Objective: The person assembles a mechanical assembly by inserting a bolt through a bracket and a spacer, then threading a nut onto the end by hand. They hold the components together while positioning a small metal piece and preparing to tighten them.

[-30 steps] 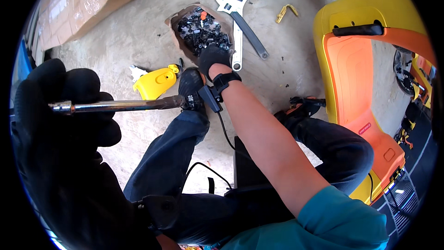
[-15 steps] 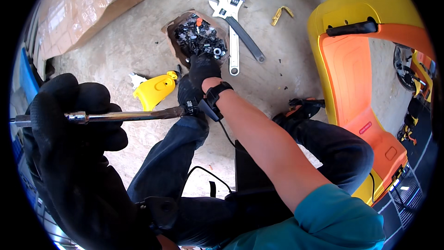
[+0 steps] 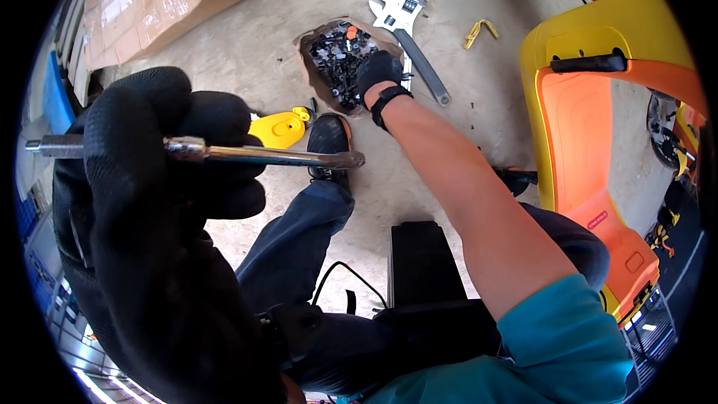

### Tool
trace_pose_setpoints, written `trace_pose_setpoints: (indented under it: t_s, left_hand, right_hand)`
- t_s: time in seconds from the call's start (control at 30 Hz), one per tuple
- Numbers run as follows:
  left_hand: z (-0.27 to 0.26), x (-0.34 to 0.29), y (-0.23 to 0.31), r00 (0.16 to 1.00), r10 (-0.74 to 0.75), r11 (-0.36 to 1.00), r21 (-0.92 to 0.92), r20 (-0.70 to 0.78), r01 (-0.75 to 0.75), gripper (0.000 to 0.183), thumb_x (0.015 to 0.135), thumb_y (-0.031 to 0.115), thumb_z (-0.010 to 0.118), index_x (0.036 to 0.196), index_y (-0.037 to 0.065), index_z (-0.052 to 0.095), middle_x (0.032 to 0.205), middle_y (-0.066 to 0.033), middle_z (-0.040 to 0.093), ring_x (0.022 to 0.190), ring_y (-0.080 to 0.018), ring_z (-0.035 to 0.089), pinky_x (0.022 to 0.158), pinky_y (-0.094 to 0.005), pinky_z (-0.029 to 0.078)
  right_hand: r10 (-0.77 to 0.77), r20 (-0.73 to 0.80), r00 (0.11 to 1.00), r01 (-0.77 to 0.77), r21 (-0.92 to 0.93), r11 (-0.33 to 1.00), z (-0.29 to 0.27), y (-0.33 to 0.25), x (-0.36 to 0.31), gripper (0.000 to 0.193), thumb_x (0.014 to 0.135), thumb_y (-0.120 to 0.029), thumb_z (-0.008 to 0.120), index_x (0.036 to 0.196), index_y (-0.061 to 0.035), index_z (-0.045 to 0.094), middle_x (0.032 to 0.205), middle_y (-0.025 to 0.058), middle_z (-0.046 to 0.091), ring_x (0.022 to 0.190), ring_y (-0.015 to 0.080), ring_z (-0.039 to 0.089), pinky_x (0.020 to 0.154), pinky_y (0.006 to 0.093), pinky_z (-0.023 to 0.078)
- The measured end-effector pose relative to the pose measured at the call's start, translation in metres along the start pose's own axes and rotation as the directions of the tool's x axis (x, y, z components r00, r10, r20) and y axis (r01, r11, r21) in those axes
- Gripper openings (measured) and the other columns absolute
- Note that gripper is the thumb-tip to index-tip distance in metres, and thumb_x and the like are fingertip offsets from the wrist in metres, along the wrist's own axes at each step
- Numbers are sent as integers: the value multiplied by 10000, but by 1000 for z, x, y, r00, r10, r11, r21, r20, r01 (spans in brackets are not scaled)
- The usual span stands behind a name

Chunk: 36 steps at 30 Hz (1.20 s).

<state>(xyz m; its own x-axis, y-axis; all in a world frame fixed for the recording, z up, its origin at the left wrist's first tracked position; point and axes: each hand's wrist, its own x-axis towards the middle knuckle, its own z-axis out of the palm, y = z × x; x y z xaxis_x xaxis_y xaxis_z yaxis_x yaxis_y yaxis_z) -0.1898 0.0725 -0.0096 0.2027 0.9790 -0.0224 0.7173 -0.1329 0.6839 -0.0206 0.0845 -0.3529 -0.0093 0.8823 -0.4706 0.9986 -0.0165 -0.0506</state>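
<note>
My left hand (image 3: 161,179), in a black glove, is closed around a chrome socket wrench (image 3: 262,155). The wrench lies crosswise, close to the camera, its socket end at the left and its bent end at the right. My right hand (image 3: 380,73), also gloved, is over the right rim of an open cardboard box (image 3: 305,56). Its fingers look curled, but their tips are hidden, and I cannot make out what they hold. Many small black and silver parts (image 3: 336,60) fill the box, with an orange piece (image 3: 351,32) among them. Beside that hand lie two adjustable wrenches (image 3: 426,67), partly overlapping.
A yellow plastic cover (image 3: 280,129) lies on the floor beside my shoe (image 3: 329,141). A large taped carton (image 3: 161,4) stands at the far left. A yellow hooked piece (image 3: 480,31) lies beyond the wrenches. On the right stands a big yellow and orange plastic body (image 3: 572,127).
My right hand has moved from the box's near edge up to its right rim. My left hand, still holding the socket wrench, has shifted right and slightly up. The whole view has shifted a little.
</note>
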Motion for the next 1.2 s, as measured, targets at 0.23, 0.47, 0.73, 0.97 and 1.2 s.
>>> trace_pose_setpoints:
  t_s: [0.23,0.47,0.73,0.97,1.2]
  left_hand:
    - [0,1,2,1000,-3,998,-55,-4,3,379,1042,247,433,1339,39,542,1132,-170,654,912,-190,677,756,-258,547]
    - [19,4,9,980,174,984,-10,-102,-176,317,1025,150,462,1295,17,562,1068,-169,676,883,-194,704,726,-275,583]
    - [33,5,77,899,-329,677,-591,289,438,209,950,141,586,1082,-9,649,827,-38,661,704,-80,601,643,-225,489]
    - [76,-20,120,850,15,592,-689,527,417,262,919,127,609,1150,8,644,840,-39,672,726,-82,613,644,-213,497]
    - [106,-34,147,769,199,583,-704,607,405,225,917,136,610,1102,12,638,856,-60,679,728,-101,627,664,-226,513]
  right_hand:
    - [-96,-29,995,98,58,994,23,33,22,230,829,-184,547,888,-93,751,927,149,724,882,303,702,781,428,544]
    - [-265,12,964,159,774,613,-97,78,-28,277,837,-248,679,947,6,677,810,120,672,737,226,621,696,359,491]
    - [-107,16,994,19,948,317,-261,106,-172,129,907,-162,646,967,-48,659,701,-64,518,602,12,421,526,195,328]
    - [70,-172,983,147,951,272,-286,135,-277,133,895,-100,663,994,-13,677,845,9,650,759,70,541,704,242,449]
    - [170,-139,976,107,977,185,-272,166,-331,190,915,-129,641,1072,-21,646,862,14,656,768,72,553,715,240,450]
